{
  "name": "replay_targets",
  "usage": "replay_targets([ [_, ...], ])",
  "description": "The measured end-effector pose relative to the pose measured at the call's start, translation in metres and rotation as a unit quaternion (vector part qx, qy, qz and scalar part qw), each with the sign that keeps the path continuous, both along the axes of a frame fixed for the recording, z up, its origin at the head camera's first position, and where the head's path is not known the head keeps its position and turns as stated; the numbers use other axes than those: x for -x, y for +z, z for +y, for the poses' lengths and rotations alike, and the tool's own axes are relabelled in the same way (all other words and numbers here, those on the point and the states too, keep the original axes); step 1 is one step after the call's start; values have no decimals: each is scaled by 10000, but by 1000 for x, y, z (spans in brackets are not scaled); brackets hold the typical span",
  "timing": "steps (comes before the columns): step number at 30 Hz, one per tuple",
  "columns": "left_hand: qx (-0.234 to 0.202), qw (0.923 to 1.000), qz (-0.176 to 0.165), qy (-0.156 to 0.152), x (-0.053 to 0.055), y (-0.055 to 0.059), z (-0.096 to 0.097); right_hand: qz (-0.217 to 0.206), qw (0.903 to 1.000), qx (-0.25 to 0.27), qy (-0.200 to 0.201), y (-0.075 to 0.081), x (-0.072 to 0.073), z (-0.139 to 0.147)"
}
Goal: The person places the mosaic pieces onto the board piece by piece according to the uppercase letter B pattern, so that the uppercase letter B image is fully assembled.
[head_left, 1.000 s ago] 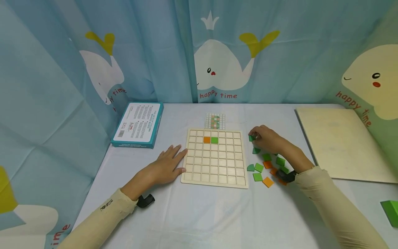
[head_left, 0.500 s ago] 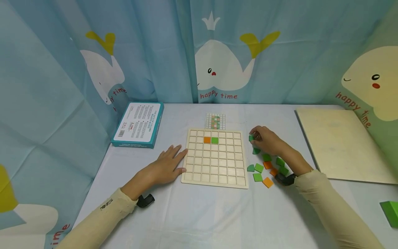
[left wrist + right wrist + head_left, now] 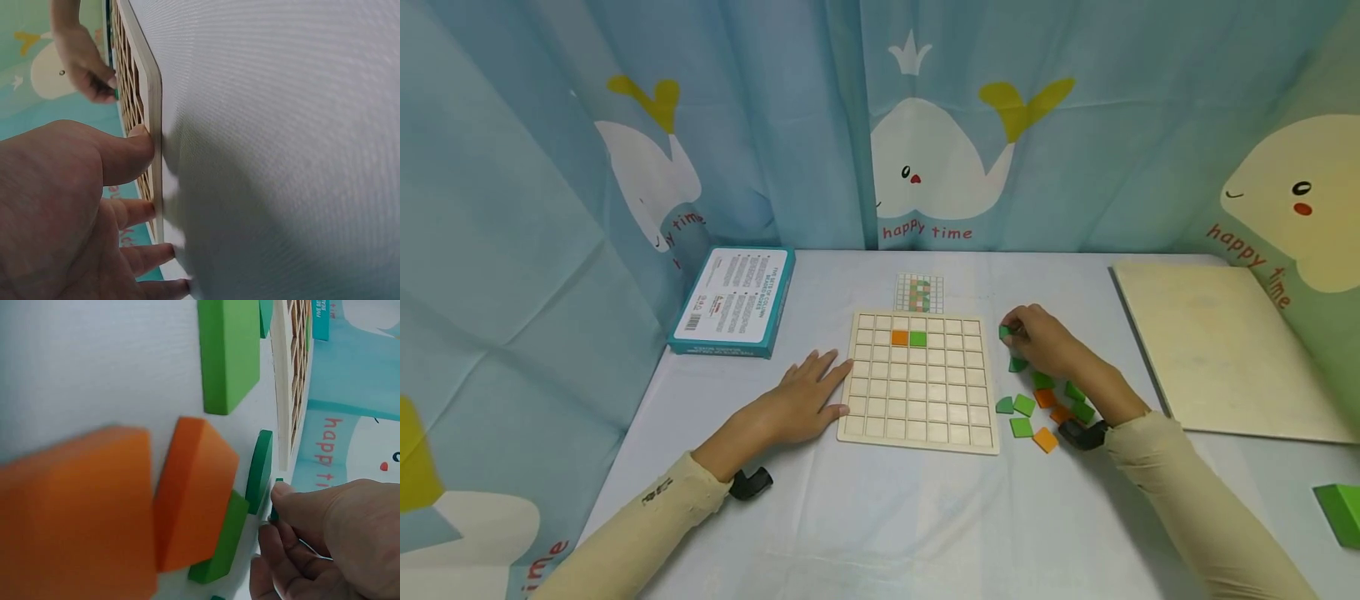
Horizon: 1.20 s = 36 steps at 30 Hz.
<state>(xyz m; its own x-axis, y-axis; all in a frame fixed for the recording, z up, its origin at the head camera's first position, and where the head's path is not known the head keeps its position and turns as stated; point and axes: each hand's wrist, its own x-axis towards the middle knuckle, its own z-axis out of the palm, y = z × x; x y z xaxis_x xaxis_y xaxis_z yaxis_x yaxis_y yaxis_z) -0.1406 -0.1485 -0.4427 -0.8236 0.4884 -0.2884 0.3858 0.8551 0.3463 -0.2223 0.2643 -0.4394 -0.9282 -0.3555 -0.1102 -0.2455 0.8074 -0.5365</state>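
Note:
A wooden grid board (image 3: 917,392) lies mid-table, one orange square tile (image 3: 899,337) and one light green square tile (image 3: 917,339) set side by side in its second row from the back. The left hand (image 3: 805,398) rests at the board's left edge, fingers spread and fairly straight; in the left wrist view its thumb (image 3: 128,156) touches the rim. Off the board's back right corner, the right hand (image 3: 1041,337) pinches a dark green tile (image 3: 1004,332) between thumb and fingers. Its full outline is hidden by the fingers. Another dark green tile (image 3: 1018,364) lies just below that hand.
Several loose green and orange tiles (image 3: 1045,440) lie right of the board, partly under the right wrist. A small pattern card (image 3: 919,292) sits behind the board. A teal box (image 3: 730,300) stands at back left, a flat wooden panel (image 3: 1232,350) at right, a green block (image 3: 1339,515) farther right.
The right hand stays almost in place with the dark green tile, its wrist and forearm shifting slightly left. The left hand and the board have not visibly moved.

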Motion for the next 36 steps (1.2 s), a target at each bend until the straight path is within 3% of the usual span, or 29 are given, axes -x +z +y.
replay_targets([
  [7,20,10000,-18,12,0,-1,0,75,9997,221,101,7,1,-17],
  [12,2,10000,-46,45,0,0,0,40,9980,423,470,12,0,-43],
  [19,46,10000,-74,17,1,0,0,-29,9961,392,795,4,0,-78],
  [26,11,10000,-25,-20,0,0,0,41,9969,223,760,2,1,-96],
  [36,19,10000,-55,5,0,1,1,262,9967,252,721,-1,-1,-97],
])
